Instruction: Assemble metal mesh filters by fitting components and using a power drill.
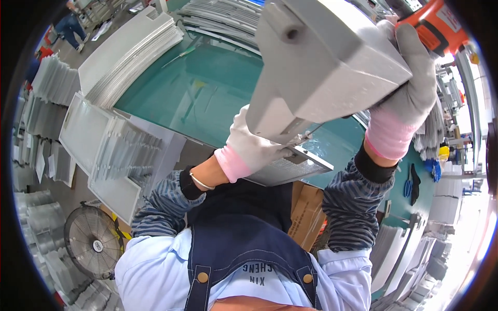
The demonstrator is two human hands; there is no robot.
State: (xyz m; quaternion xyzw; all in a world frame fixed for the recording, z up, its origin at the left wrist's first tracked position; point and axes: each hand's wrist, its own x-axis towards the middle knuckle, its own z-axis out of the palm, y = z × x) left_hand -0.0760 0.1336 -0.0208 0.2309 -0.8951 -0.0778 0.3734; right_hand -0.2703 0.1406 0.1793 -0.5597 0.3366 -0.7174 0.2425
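My left hand (251, 147), in a grey-white glove with a pink cuff, is closed on the edge of a framed metal mesh panel (290, 168) just in front of my apron. Gloved the same way, my right hand (407, 85) is raised at the upper right, closed round an orange power drill (433, 28); its grip is mostly hidden. A thin metal bit (310, 131) slants down toward the panel's upper corner. Close to the camera, a large angular grey housing (332, 67) hides much of the drill and the space between my hands. What holds the housing is unclear.
A green-topped table (207, 98) lies beyond the panel, with stacked mesh panels (129, 57) at its left. More panels (124, 150) stand beside my left arm. A floor fan (93, 242) is lower left, a cardboard box (307, 212) below, and blue-handled scissors (408, 187) at the right.
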